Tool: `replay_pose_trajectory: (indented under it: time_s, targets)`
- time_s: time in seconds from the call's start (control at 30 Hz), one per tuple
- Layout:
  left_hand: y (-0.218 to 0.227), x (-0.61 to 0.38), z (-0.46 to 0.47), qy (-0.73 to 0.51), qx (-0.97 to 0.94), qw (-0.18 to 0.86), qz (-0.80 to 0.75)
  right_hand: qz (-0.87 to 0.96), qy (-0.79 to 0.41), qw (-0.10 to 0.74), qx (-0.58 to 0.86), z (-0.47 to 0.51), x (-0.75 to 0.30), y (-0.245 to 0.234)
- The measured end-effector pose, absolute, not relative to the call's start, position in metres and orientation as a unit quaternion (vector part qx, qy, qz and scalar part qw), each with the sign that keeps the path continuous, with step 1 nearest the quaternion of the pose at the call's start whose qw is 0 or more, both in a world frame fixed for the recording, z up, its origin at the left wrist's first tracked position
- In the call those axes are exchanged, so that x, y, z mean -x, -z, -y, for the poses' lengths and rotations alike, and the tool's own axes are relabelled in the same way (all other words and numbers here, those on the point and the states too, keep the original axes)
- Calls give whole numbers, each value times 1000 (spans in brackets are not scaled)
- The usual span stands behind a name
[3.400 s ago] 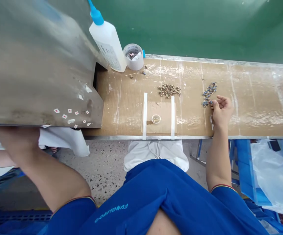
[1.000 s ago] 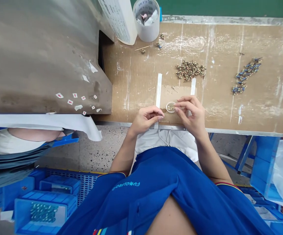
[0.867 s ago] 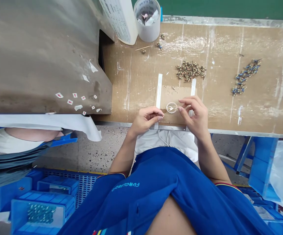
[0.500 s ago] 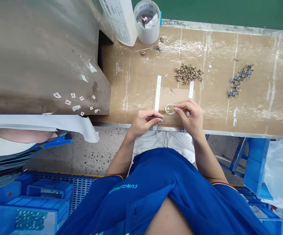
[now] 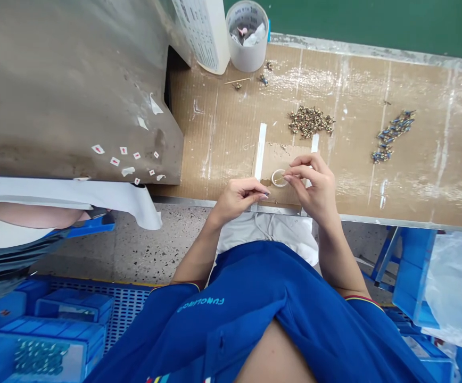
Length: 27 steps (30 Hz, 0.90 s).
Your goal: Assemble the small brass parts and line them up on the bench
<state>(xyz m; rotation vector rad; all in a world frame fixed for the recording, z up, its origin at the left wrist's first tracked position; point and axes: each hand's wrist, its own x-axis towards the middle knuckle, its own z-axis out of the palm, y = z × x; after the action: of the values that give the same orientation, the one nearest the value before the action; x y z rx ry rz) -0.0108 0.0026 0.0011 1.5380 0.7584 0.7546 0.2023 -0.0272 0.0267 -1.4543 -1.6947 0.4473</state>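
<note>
My right hand (image 5: 315, 183) pinches a toothpick (image 5: 281, 178) between thumb and fingertips. The stick's far end is over a small round white dish (image 5: 273, 180), and I cannot tell whether it touches the inside. Left of the dish, my left hand (image 5: 239, 198) is closed in a pinch on a small metal piece (image 5: 268, 194), mostly hidden by the fingertips. Under both hands lies a cardboard pad (image 5: 274, 154) with white tape strips (image 5: 260, 151) along its sides. Beyond the pad is a heap of small brass-coloured metal pieces (image 5: 310, 122).
Similar pieces with blue parts (image 5: 393, 136) form a cluster at the right. Another toothpick (image 5: 237, 81) lies near a tape-roll cup (image 5: 247, 53) holding scraps. A white bottle (image 5: 205, 37) stands beside it. A metal housing (image 5: 95, 96) borders the left. Another person's arm (image 5: 35, 215) shows at lower left.
The toothpick's tip has shifted slightly inside the dish's outline, and my right fingers have spread a little. My left hand keeps its pinch. The whole view has shifted slightly.
</note>
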Motion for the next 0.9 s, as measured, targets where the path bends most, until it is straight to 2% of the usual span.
replay_pose_trajectory:
  time_s: [0.2,0.33,0.9]
  targets:
    - [-1,9,-2,-321,-665,587,-331,571,-264,500,596,43,-191,-34]
    - [-2,7,-1,-323,-661,588,-336,561,-295,498,591,55,-184,-38]
    - [-3,8,1,-312,-684,560,-348,625,-253,461,577,56,-179,-34]
